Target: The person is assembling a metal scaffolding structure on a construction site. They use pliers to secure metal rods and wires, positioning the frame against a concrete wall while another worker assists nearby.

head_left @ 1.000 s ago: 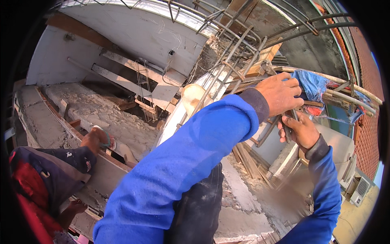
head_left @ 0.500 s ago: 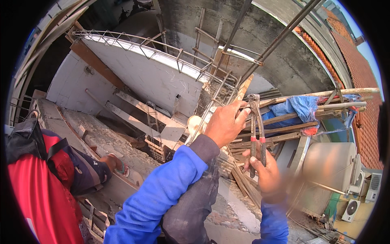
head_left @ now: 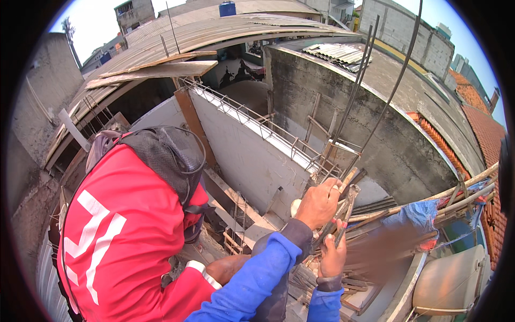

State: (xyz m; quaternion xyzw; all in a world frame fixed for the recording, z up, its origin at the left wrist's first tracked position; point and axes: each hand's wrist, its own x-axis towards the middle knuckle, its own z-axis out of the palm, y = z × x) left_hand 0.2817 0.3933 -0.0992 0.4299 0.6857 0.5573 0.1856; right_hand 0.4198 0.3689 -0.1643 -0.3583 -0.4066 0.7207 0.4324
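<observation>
My right hand [head_left: 332, 255] grips the dark handles of a pair of pincers [head_left: 351, 196], whose handles have red bands and whose jaws point up and away. Close beside the jaws, my left hand [head_left: 319, 204] is closed with its fingers pinched; what lies in them is hidden. Both hands are at the near end of a steel rebar cage [head_left: 255, 118] that runs along the top of a white wall [head_left: 236, 145]. Upright steel rods [head_left: 397, 80] rise just beyond my hands. A short wooden piece [head_left: 348, 176] shows next to my left fingertips.
A person in a red shirt [head_left: 134, 231] bends over close on my left. On the right are wooden poles [head_left: 461, 188] with a blue tarp [head_left: 416, 214], and a large pale tank [head_left: 450, 282]. A stained concrete wall [head_left: 370, 139] stands beyond. Planks [head_left: 155, 72] lie at the back left.
My view has tilted up, bringing in roofs and sky. The person in red now fills more of the left side. The pincers have tilted to the right; my right hand still holds them.
</observation>
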